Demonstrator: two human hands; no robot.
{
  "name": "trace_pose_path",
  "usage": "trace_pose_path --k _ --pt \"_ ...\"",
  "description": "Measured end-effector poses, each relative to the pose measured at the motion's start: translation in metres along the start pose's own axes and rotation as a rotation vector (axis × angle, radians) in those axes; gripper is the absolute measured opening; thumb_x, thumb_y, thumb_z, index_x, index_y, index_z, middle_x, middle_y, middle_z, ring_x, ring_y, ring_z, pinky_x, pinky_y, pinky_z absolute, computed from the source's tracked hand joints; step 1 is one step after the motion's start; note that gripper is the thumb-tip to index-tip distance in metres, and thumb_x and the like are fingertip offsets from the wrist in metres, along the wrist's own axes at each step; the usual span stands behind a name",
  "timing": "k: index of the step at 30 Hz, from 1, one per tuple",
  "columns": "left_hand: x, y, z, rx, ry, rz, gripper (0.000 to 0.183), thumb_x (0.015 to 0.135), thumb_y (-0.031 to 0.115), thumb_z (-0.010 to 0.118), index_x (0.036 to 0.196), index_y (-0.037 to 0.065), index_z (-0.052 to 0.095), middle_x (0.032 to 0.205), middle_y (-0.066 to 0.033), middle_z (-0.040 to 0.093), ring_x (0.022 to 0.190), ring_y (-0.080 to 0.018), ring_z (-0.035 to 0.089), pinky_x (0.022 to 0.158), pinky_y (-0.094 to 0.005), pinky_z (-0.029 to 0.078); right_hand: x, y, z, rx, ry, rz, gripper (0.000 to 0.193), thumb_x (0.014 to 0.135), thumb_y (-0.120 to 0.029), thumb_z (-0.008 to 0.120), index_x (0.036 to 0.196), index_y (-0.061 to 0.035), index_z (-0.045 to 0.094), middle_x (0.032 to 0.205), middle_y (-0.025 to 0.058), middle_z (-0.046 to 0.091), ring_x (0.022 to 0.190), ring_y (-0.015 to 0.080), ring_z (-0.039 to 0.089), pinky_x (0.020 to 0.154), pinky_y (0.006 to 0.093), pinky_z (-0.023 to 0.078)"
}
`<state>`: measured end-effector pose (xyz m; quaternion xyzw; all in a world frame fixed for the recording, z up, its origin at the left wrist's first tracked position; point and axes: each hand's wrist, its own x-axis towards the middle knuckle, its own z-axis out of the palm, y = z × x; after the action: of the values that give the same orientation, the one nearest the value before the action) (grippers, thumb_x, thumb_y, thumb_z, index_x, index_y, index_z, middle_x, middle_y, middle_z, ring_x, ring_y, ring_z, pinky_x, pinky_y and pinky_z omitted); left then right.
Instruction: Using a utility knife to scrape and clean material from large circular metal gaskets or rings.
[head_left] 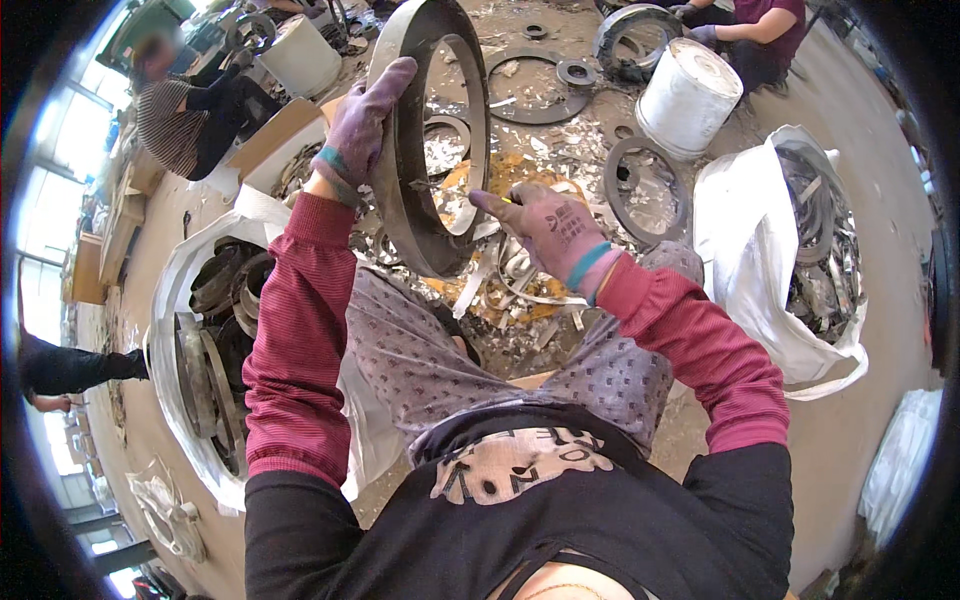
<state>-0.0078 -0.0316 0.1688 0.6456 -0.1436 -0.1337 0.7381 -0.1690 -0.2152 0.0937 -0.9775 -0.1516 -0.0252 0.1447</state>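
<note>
My left hand (360, 135), in a purple-grey work glove, grips the left rim of a large, thick dark ring (405, 195). The ring stands upright and tilted in front of me, above my knees. My right hand (555, 230), gloved too, is closed beside the ring's lower right edge, its index finger stretched toward the rim. A bit of a small yellow tool (512, 200) shows at its fingers; the rest is hidden. Pale shavings (480, 280) and curled strips lie on the floor beneath.
A white sack (165, 370) of dark rings stands left; another white sack (740, 225) with rings and scraps stands right. Beyond are a flat ring (683, 200) and a white bucket (690, 95). A person (175, 120) sits far left, another (770, 35) far right.
</note>
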Motion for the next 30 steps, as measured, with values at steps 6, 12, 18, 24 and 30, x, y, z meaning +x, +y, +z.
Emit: trace_pose_path --k 6,12,18,24,30 --pt "0.021 0.002 -0.007 0.173 -0.168 -0.085 0.046 0.092 0.035 0.058 0.121 0.000 0.055 0.100 -0.0097 0.066 0.085 -0.0182 0.066 0.075 -0.0309 0.056 0.001 -0.005 -0.013 0.036 -0.030 -0.044 0.061 0.085 -0.009 0.056 0.141 -0.0276 0.040 0.085 0.0130 0.056 0.072 0.0265 0.061 0.060 0.0386 0.049" --pt "0.043 -0.011 -0.016 0.144 -0.208 0.004 0.045 0.091 0.035 0.061 0.121 0.001 0.057 0.099 -0.0085 0.066 0.083 -0.0163 0.066 0.073 -0.0284 0.055 0.001 -0.006 -0.007 0.069 -0.071 0.076 0.052 0.091 -0.013 0.050 0.140 -0.0265 0.040 0.084 0.0127 0.055 0.073 0.0270 0.060 0.064 0.0406 0.049" --pt "0.039 -0.009 -0.001 0.139 -0.142 -0.068 0.042 0.088 0.037 0.063 0.112 0.002 0.062 0.089 -0.0068 0.066 0.072 -0.0147 0.064 0.063 -0.0281 0.054 0.001 -0.022 -0.028 -0.074 -0.020 0.106 0.071 0.083 0.002 0.049 0.145 -0.0286 0.032 0.093 0.0137 0.057 0.086 0.0307 0.062 0.071 0.0409 0.051" --pt "0.047 -0.011 -0.007 0.176 -0.137 -0.054 0.045 0.085 0.042 0.064 0.106 0.003 0.066 0.081 -0.0063 0.066 0.067 -0.0143 0.063 0.058 -0.0280 0.051 0.008 -0.037 -0.045 -0.140 -0.230 0.199 0.073 0.085 0.002 0.051 0.147 -0.0292 0.029 0.105 0.0144 0.058 0.094 0.0300 0.063 0.080 0.0366 0.054" --pt "0.060 -0.013 -0.006 0.280 -0.147 0.036 0.054 0.080 0.050 0.065 0.103 0.001 0.067 0.084 -0.0084 0.067 0.068 -0.0143 0.063 0.058 -0.0284 0.051 0.004 -0.030 -0.037 -0.159 -0.212 0.167 0.058 0.090 -0.002 0.049 0.142 -0.0238 0.037 0.108 0.0169 0.060 0.099 0.0305 0.064 0.080 0.0392 0.054"
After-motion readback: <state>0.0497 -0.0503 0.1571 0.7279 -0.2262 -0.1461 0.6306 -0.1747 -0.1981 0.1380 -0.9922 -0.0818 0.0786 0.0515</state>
